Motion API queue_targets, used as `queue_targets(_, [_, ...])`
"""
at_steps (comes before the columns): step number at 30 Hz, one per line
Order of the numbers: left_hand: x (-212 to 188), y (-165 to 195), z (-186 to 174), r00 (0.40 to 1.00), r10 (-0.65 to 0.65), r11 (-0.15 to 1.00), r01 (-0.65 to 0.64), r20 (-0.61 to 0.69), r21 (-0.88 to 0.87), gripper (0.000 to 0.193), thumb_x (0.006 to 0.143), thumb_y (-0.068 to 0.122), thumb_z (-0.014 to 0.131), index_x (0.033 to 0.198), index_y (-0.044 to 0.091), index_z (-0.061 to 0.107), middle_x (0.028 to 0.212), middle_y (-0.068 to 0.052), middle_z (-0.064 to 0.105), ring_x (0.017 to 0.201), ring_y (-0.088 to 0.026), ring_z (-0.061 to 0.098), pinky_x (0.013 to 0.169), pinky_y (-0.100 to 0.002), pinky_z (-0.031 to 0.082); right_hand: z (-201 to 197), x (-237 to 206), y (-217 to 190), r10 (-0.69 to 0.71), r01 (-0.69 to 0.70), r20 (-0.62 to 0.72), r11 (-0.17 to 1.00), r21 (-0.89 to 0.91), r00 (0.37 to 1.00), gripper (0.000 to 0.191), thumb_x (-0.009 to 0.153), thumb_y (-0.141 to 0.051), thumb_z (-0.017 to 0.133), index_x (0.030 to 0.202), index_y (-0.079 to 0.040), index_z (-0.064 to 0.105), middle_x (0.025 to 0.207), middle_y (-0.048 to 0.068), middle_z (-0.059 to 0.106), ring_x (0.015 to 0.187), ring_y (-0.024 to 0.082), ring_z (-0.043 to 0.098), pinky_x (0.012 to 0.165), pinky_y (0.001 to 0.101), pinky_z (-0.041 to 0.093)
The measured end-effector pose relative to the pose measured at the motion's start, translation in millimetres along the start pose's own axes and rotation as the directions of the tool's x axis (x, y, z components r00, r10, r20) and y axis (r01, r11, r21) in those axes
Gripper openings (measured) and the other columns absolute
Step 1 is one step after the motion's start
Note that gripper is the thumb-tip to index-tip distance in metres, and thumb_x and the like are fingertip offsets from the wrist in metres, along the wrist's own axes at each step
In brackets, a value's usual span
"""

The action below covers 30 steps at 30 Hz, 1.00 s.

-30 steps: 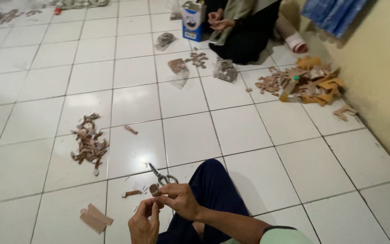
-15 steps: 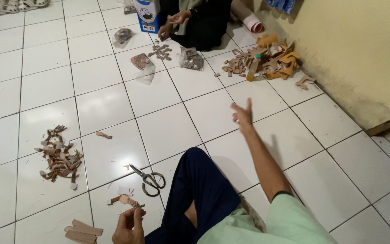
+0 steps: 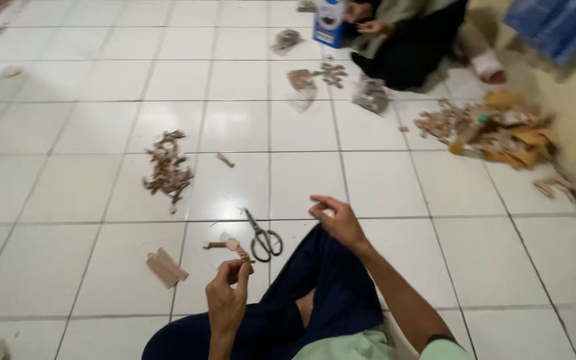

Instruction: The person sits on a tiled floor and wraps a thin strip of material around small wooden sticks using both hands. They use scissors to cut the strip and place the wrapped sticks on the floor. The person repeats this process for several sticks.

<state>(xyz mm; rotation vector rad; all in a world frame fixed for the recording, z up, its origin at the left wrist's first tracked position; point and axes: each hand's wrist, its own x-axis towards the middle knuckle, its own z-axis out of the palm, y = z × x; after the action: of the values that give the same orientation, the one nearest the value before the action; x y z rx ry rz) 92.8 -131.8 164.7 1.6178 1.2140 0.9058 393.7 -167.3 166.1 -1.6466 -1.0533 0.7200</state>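
A small brown cardboard strip point(image 3: 238, 248) is pinched in the left hand point(image 3: 227, 300) over the lap, beside the scissors point(image 3: 263, 238) on the floor. The right hand point(image 3: 339, 219) is held loosely curled, empty. One heap of cut pieces point(image 3: 167, 167) is already made; uncut cardboard point(image 3: 165, 267) is left.

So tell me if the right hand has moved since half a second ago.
Yes. The right hand has drawn back from its outstretched reach, nearer the scissors.

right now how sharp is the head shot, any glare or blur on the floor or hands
Head view: soft all over with motion blur; the glossy white tiled floor shows pale glare patches near the top left; the left hand pinching a small brown cardboard strip and the empty right hand are smeared; the metal scissors read clearly enough; the far person in dark clothes is blurred.
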Motion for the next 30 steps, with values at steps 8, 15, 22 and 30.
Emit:
queue_targets(8, [-22,-4,-38,0.977,-0.177,0.977,0.159,-0.121,-0.145,0.024,0.092,0.021,0.068,0.1,0.0,0.074,0.087,-0.01,0.082,0.084,-0.018,0.08,0.078,-0.03,0.061,158,-43,-35,0.032,-0.156,0.614,0.976,0.15,0.789,0.039,0.097,-0.03,0.065,0.127,-0.006,0.071,0.086,-0.001,0.071,0.054,0.004,0.051,0.048,0.0209,0.043])
queue_targets(15, [-20,-32,-46,0.94,-0.299,0.907,0.226,-0.165,-0.354,0.026,0.094,0.021,0.066,0.101,-0.002,0.074,0.087,-0.012,0.08,0.08,-0.018,0.079,0.076,-0.03,0.063,181,-29,-36,-0.056,0.025,0.682,0.998,0.055,0.729,0.04,0.096,-0.034,0.067,0.124,-0.006,0.074,0.083,0.004,0.074,0.055,0.006,0.053,0.046,0.0245,0.042])
queue_targets(22, [-19,-58,-45,0.899,-0.374,0.896,0.286,-0.229,-0.339,0.023,0.095,0.019,0.065,0.099,-0.002,0.074,0.087,-0.012,0.08,0.081,-0.017,0.078,0.077,-0.03,0.062,185,188,-187,-0.268,0.386,0.495,0.91,-0.151,0.826,0.104,0.092,-0.033,0.073,0.163,-0.013,0.0,0.11,0.017,0.073,0.114,0.03,0.068,0.11,0.0632,0.035])
queue_targets(30, [-16,-152,-41,0.805,-0.533,0.807,0.391,-0.261,-0.442,0.022,0.091,0.016,0.071,0.1,-0.004,0.074,0.084,-0.015,0.081,0.078,-0.018,0.079,0.074,-0.032,0.062,177,276,-361,-0.332,0.362,0.151,0.794,-0.489,0.931,0.107,0.083,-0.012,0.064,0.166,-0.015,-0.004,0.079,0.01,0.07,0.066,0.027,0.07,0.059,0.0383,0.062])
